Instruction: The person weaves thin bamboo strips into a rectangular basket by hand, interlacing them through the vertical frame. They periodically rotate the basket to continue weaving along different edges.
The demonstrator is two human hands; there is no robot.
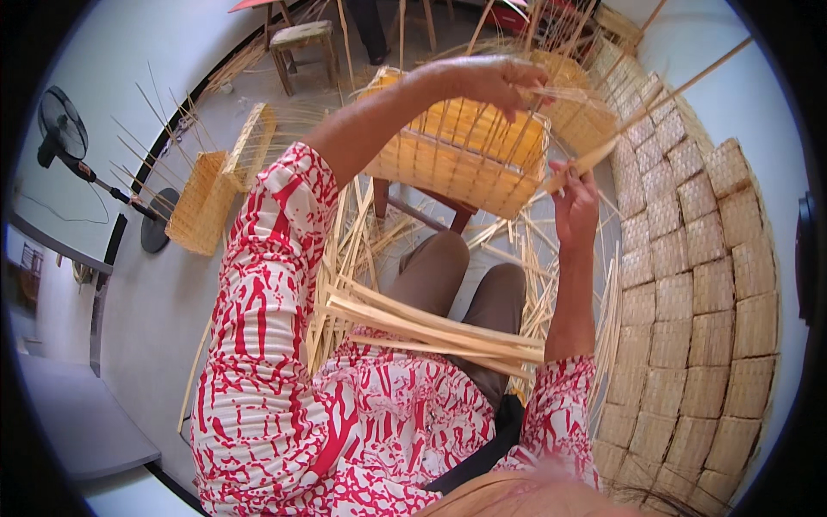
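A rectangular woven basket (431, 164) of yellow bamboo-like strips rests on a low brown stool (463, 213) before my knees, with thin uprights rising from its walls. My left hand (508, 84) reaches over the basket's far right part, its fingers curled on a pale, thin strip (586, 96). The strip bends round to the right, partly blurred. Beside the basket's right end, my right hand (575, 196) is closed, pinching the flat strip between thumb and fingers. Loose flat strips (413, 323) lie in a bundle across my lap.
Woven baskets or panels (689, 284) are stacked along the right wall. More baskets with uprights (202, 202) stand at the left near a black standing fan (65, 129). Loose strips litter the floor around the stool. Behind are a small padded stool (301, 36) and a person's leg (369, 30).
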